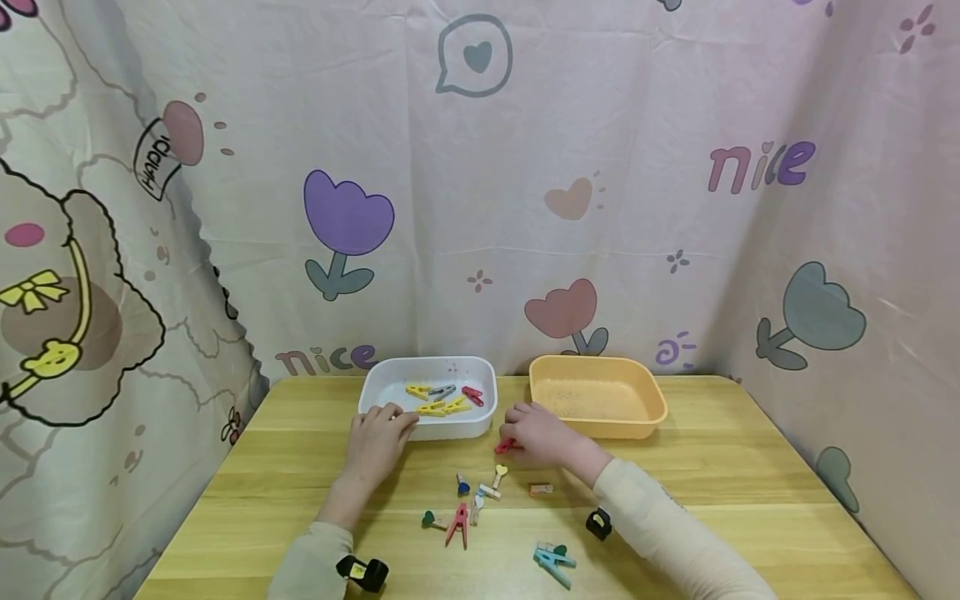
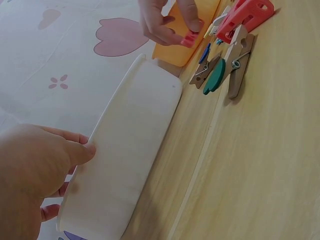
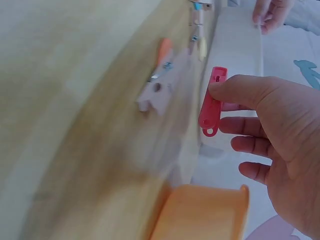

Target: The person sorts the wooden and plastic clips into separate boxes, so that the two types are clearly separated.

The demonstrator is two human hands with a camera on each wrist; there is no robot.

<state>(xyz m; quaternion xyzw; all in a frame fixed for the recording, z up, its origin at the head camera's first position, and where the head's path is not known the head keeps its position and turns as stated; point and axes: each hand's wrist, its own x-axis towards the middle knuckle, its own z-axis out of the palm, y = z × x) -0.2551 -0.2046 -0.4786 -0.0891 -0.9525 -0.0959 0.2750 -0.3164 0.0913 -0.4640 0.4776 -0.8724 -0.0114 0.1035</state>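
From the head view, we see our left hand (image 1: 377, 440) resting on the near rim of the white tray (image 1: 480, 421), fingers curled over the edge. The tray holds yellow, grey and red pegs. Our right hand (image 1: 536, 433) sits just right of the tray, in front of the orange tray (image 1: 651, 421), pinching a red peg (image 1: 507, 447) low over the table (image 1: 750, 492). More pegs (image 1: 468, 504) lie scattered between our forearms.

At the left wrist, our fingers (image 2: 75, 150) lie against the white tray's wall, loosely bent. Far off, the right hand's fingertips squeeze the red peg (image 2: 189, 39).

At the right wrist, thumb and forefinger (image 3: 240, 90) pinch the red peg (image 3: 212, 102), held clear of the table beside the white tray; the other fingers are slightly spread.
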